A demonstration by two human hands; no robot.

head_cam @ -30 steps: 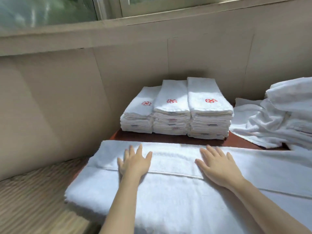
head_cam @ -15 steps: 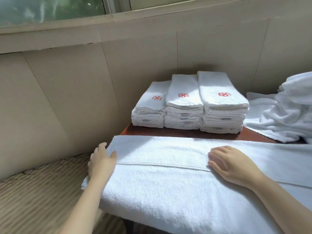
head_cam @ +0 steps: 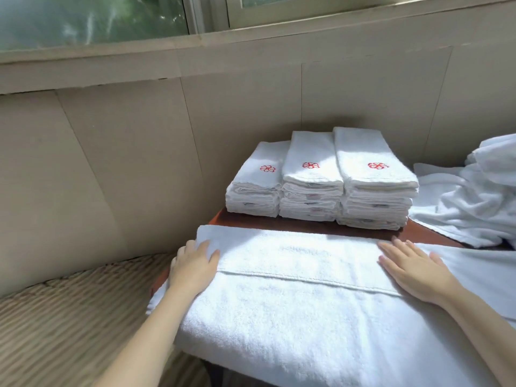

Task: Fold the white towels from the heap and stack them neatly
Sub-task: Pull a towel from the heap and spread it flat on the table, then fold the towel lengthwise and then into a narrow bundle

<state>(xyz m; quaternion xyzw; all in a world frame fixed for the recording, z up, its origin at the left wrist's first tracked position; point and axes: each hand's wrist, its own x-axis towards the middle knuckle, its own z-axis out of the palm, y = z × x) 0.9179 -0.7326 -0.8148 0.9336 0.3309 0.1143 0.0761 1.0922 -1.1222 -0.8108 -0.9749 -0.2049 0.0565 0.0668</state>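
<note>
A long white towel lies folded lengthwise across the near edge of the dark wooden table, a hem seam running along it. My left hand rests at the towel's left end, fingers over its edge; whether they grip it I cannot tell. My right hand lies flat on the towel to the right, fingers straight. Behind stand three stacks of folded towels with red emblems. The unfolded heap sits at the right.
A beige panelled wall closes in behind and to the left, with a window above. A woven wicker surface lies low at the left, beside the table.
My left hand slid from the towel's middle out to its left end. My right hand went from flat to curled to flat again, staying on the towel. The camera moved closer.
</note>
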